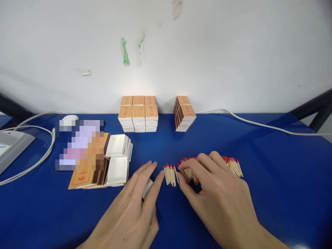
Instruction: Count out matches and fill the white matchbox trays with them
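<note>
On the blue counter [285, 193], a small bunch of red-tipped matches [170, 175] is set between the two hands, with a larger pile of matches [235, 166] spread at its three o'clock, partly hidden.

At the bunch's eight o'clock, a white tray [147, 188] is partly covered by the left hand [132, 204], whose fingers are extended and slightly parted; whether the tray is gripped cannot be told. Near four o'clock, the right hand [218, 193] is arched over the pile, its fingers curled and thumb and forefinger slightly separated; whether a match is pinched cannot be told.

At the left hand's eleven o'clock, white trays [117, 171] are stacked, flanked at nine o'clock by overlapping orange sleeves [82, 175]. Matchboxes [138, 119] are piled at the left hand's twelve o'clock, and a narrower stack of boxes [184, 114] is placed at the right hand's eleven.
</note>
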